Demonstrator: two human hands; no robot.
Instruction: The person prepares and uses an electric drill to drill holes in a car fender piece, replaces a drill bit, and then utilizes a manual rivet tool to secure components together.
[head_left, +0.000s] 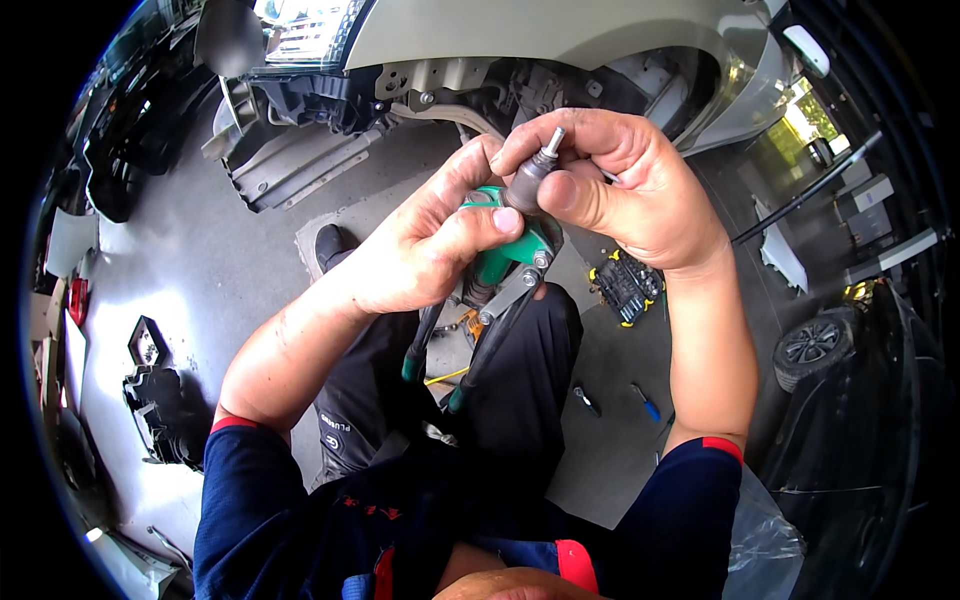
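In front of my chest, a two-handled hand riveter with a green head (492, 264) points up and away from me. Its long dark handles (492, 352) run down between my thighs. My left hand (412, 245) is wrapped round the green head, thumb pressed on its top. With thumb and fingers, my right hand (650, 190) pinches the grey metal nosepiece (527, 184). A thin bright metal pin (556, 142) sticks out of the nosepiece tip. Part of the head is hidden behind my left fingers.
Ahead stands a light-coloured car (480, 32) with its front end partly stripped. A tool case (628, 288), a ratchet (587, 401) and a blue-handled tool (646, 403) lie right on the floor. Black parts (160, 408) lie left; a dark car's wheel (812, 340) stands far right.
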